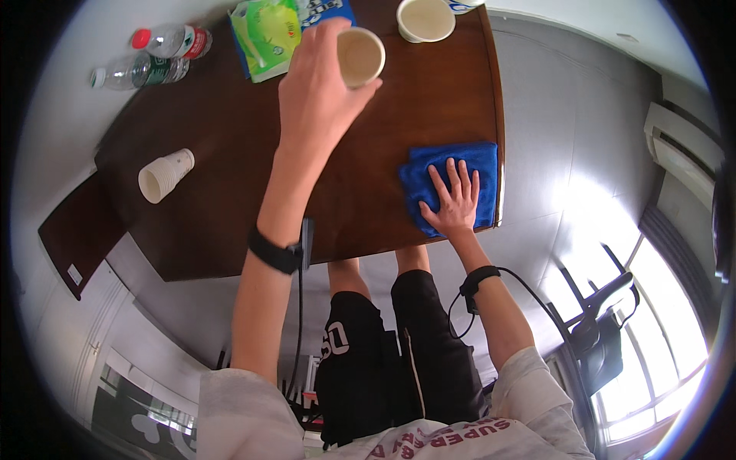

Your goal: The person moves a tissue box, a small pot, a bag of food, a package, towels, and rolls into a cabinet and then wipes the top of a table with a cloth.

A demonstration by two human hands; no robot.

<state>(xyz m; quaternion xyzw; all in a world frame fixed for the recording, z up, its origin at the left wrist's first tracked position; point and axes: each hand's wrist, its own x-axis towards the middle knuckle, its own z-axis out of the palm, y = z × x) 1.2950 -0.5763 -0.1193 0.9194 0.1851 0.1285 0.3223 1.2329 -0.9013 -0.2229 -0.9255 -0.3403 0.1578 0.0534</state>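
Observation:
My left hand [322,86] grips a paper cup [361,57] by its sides, with the cup's open mouth facing the camera, over the far part of the dark wooden table [345,190]. On a folded blue cloth [420,178] at the table's near right corner lies my right hand [454,198], palm down with fingers spread. Just right of the held cup, a paper tub [426,20] stands near the far edge. A green and white plastic packet [267,37] lies left of my left hand, partly over a blue packet [325,8].
Two plastic bottles, one with a red cap [172,41] and one with a white cap [144,71], lie at the far left. A nested stack of paper cups [167,175] lies on its side on the left. Cables run from both wristbands. A black chair [598,328] stands at right.

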